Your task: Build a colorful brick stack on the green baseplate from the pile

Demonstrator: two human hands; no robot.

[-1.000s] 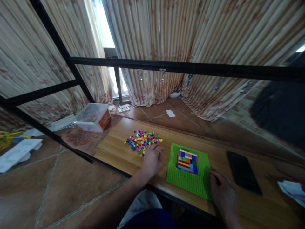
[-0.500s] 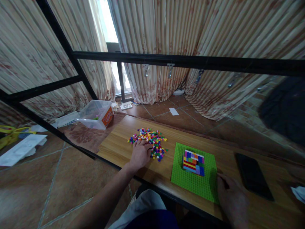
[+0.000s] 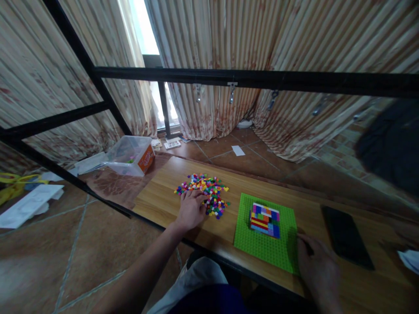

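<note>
My left hand [image 3: 190, 208] lies palm down on the wooden table [image 3: 163, 198], its fingers stretched into the near left edge of a pile of small coloured bricks [image 3: 207, 190]. To the right sits a green baseplate [image 3: 262, 244] bearing a flat block of built-up bricks [image 3: 264, 220] in purple, red, yellow and blue. My right hand [image 3: 316, 267] rests at the baseplate's near right corner, fingers curled against its edge; nothing shows in them.
A black phone [image 3: 346, 236] lies on the table right of the baseplate, white paper [image 3: 411, 260] beyond it. A clear plastic box [image 3: 132, 155] with an orange label sits on the floor at left. A black metal frame bar [image 3: 262, 79] crosses overhead before the curtains.
My left hand moved from the right side of the brick pile to its left side and now rests there. The right hand has stayed at the baseplate's corner.
</note>
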